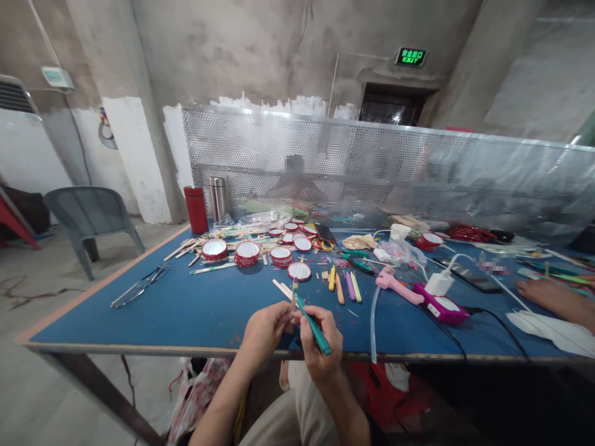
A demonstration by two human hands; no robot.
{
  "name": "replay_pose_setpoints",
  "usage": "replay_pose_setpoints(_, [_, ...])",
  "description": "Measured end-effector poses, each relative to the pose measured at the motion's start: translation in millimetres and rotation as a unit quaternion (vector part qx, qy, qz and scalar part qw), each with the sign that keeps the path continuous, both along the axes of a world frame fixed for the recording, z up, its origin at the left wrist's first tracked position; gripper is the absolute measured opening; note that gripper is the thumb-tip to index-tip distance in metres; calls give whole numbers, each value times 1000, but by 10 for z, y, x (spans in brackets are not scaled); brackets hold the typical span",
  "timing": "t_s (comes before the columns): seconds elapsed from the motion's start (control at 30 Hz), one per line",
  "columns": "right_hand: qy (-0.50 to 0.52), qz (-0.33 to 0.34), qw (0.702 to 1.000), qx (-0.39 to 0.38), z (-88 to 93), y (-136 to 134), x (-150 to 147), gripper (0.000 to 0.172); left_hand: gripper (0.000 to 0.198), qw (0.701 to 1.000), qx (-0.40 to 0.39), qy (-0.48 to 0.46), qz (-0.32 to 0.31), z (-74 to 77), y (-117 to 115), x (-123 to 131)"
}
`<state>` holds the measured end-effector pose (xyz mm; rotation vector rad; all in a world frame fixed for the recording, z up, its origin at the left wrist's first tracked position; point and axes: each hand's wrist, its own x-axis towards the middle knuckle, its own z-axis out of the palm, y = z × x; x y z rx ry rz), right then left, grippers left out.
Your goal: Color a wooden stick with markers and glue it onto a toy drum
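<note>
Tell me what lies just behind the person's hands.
Behind the left hand and right hand lie pale wooden sticks and a small red-rimmed drum. Whatever the hands cover of the blue tabletop cannot be seen.

Dim, soft light — stretched edges.

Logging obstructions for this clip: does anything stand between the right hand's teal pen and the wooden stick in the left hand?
Nothing visible does. The teal pen, held in the right hand, has its front end right by the wooden stick in the left hand; whether they touch is too small to tell.
</note>
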<state>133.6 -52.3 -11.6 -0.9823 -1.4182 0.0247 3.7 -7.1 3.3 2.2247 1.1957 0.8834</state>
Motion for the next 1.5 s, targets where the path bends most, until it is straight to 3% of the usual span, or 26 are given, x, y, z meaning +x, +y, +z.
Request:
replay_pose_setpoints(1.03, [-6,-4,1000,-9,54,-11,-11,13,31,1000,-2,7,-1,27,-6,-2])
replay_pose_setpoints(1.5, [63,-11,998,18,52,-53,-32,10,32,1000,-13,7,4,59,-27,18])
